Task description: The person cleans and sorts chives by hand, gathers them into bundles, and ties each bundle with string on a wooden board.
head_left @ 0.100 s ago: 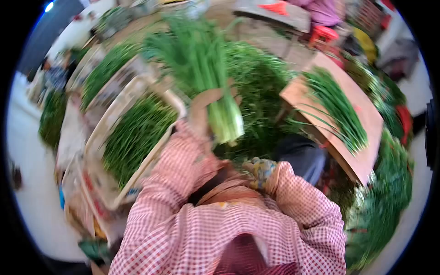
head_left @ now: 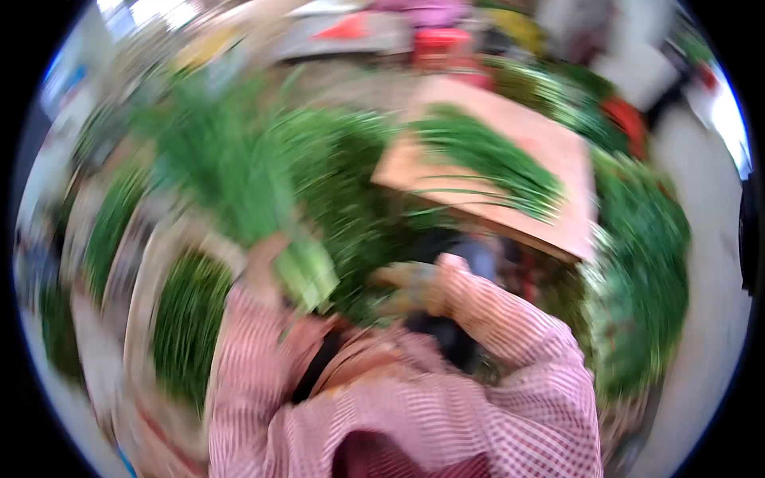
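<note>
My left hand (head_left: 267, 259) is closed round the white lower stalks of a big bunch of chives (head_left: 223, 167). The leaves fan out up and to the left, and the cut pale ends poke out below the fist. My right hand (head_left: 408, 285), in a patterned glove, is low in front of my body, beside a loose heap of chives (head_left: 351, 207). Motion smears its fingers. A smaller bunch of chives (head_left: 498, 163) lies on a pinkish board (head_left: 570, 163) to the right.
A cream plastic crate (head_left: 137, 319) filled with chives stands at left. More chives (head_left: 641, 279) are piled along the right side. Behind are a grey table (head_left: 382, 36), a red stool (head_left: 442, 44) and part of a person in pink (head_left: 430, 11).
The view has swung right, so the board and crate sit further left. The bunch stays in my left hand. My right hand has moved a little forward from my waist.
</note>
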Tool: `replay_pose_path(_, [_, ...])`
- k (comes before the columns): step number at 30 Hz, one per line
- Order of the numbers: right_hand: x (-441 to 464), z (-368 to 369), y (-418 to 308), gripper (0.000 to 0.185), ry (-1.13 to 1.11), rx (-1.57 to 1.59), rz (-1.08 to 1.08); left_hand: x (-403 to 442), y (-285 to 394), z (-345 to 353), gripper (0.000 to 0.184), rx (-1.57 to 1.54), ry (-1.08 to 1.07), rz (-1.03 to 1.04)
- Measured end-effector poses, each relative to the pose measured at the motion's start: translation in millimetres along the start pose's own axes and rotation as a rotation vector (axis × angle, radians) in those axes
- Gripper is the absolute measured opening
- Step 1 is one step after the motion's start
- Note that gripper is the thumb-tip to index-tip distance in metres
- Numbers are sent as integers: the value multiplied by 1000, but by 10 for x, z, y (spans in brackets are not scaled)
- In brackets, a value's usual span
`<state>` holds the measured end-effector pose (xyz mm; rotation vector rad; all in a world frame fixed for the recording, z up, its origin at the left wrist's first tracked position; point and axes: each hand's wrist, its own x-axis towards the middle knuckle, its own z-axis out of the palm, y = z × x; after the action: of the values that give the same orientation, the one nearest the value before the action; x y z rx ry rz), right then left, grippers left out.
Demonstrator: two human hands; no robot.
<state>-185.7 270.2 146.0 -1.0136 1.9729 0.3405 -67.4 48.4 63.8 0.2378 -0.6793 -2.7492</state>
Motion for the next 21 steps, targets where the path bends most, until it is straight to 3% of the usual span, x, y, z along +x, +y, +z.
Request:
replay_pose_path(1, [283, -83, -284, 90, 145, 453, -5, 49, -81, -526, 44, -194, -151, -89])
replay_pose_path(2, [517, -255, -506, 100, 176, 628, -5, 21, 76, -571, 43, -207, -193, -46])
replay_pose_path(3, [749, -509, -791, 108, 311, 673, -129, 220, 373, -729, 39, 53, -352, -78])
replay_pose_path(4, [973, -593, -1002, 111, 560, 843, -402, 431, 867, -863, 36, 420, -498, -101])
replay_pose_path(6, [1248, -379, -701, 101, 936, 1013, -919, 990, 240, -1646, 34, 951, -667, 244])
replay_pose_path(7, [1254, -452, -728, 101, 959, 1014, -903, 1069, 193, -1347, 34, 944, -691, 236])
replay_pose_path(10, [1120, -767, -895, 89, 1570, 1222, -693, 1315, 141, -309, 20, 1350, -729, 845])
replay_pose_path(11, [1070, -867, -911, 87, 1772, 1269, -612, 1553, 122, -558, 36, 1984, -558, 752])
replay_pose_path(12, [1095, -925, -805, 85, 1887, 1269, -569, 1665, 60, -521, 36, 1957, -573, 776])
replay_pose_path(13, [1127, -982, -697, 84, 2001, 1266, -517, 1775, 6, -465, 39, 1961, -644, 656])
replay_pose_path(14, [1234, -995, -473, 98, 1995, 1140, -558, 1906, -50, -390, 43, 1962, -718, 539])
replay_pose_path(17, [1397, -945, 32, 112, 1753, 1061, -657, 2252, -217, -199, 54, 1955, -915, 163])
replay_pose_path(18, [1482, -937, 279, 114, 1440, 1213, -803, 2344, -249, -291, 54, 2070, -890, 143])
replay_pose_path(19, [1591, -917, 323, 113, 1313, 1330, -930, 2435, -281, -384, 54, 2187, -868, 120])
replay_pose_path(20, [1704, -918, 351, 110, 1324, 1288, -792, 2526, -313, -476, 55, 2305, -850, 93])
replay_pose_path(21, [1759, -934, 359, 106, 1324, 1242, -657, 2575, -268, -484, 48, 2078, -950, 236])
